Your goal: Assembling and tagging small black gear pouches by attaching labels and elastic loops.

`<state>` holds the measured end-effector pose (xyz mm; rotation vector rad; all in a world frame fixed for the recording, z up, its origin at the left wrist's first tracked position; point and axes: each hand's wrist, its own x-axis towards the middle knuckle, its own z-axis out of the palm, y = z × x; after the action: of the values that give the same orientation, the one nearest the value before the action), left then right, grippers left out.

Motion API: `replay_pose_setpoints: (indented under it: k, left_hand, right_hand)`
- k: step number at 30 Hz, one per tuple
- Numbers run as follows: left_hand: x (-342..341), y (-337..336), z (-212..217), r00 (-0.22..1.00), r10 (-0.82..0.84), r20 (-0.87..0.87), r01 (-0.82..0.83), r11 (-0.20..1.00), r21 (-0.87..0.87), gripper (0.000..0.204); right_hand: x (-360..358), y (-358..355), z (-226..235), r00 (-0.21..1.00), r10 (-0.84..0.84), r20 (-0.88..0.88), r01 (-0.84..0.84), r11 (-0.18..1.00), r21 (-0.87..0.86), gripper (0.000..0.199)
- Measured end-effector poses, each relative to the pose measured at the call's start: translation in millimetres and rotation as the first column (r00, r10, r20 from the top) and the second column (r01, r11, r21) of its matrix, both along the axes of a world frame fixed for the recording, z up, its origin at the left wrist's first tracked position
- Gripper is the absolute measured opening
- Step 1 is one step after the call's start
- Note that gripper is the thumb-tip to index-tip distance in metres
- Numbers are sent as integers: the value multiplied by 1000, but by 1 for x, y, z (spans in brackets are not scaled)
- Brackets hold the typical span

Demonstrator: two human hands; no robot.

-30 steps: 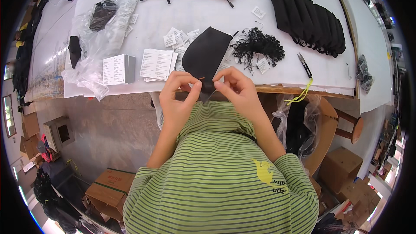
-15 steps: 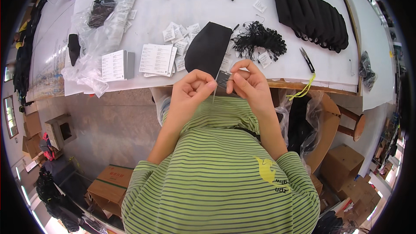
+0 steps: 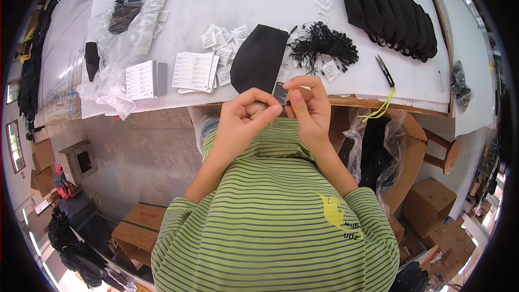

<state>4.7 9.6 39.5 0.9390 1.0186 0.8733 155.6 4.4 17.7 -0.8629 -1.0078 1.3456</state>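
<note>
Both my hands meet just off the table's near edge. My left hand [image 3: 244, 121] is closed, thumb and forefinger pinched; what lies between them is hidden. My right hand [image 3: 311, 109] pinches a black tag string [image 3: 288, 102], its small dark end showing at the fingertips. A dark grey card tag [image 3: 280, 93] shows just beyond the fingers. Ahead lies a flat black fabric piece [image 3: 259, 58] with a curved edge. To its right sits a tangled heap of black tag strings [image 3: 323, 47]. Small white labels [image 3: 216, 38] are scattered to its left.
Stacks of white printed cards [image 3: 193, 71] and clear plastic bags [image 3: 138, 27] lie on the left. Black-handled snips [image 3: 385, 70] with a yellow ribbon are on the right. A row of black fabric pieces [image 3: 386, 16] lies behind. An open carton [image 3: 405, 157] stands below the table.
My hands have come closer together, the left moving right toward the right fingertips. The thin strand that hung between them no longer shows. A small black end now appears at my right fingertips.
</note>
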Motion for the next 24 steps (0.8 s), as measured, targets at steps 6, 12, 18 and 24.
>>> replay_pose_setpoints:
  k: [6, 12, 18, 24]
  left_hand:
    - [0, 0, -1, 1000, -11, 4, 11, 1000, 6, 9]
    - [2, 1, -1, 1000, 11, 8, -11, 1000, -10, 9]
    - [-1, 1, -3, 998, 3, -55, -2, 1000, 11, 8]
    - [0, 2, -1, 999, -23, -30, 23, 1000, 10, 11]
  right_hand:
    - [-3, -1, -1, 999, 30, -16, -30, 1000, -8, 12]
    - [-3, -1, -3, 998, -7, 66, 6, 1000, 15, 12]
    - [1, 0, -8, 952, -74, 296, 38, 992, 123, 12]
    - [0, -2, -7, 953, -60, 296, 24, 992, 123, 12]
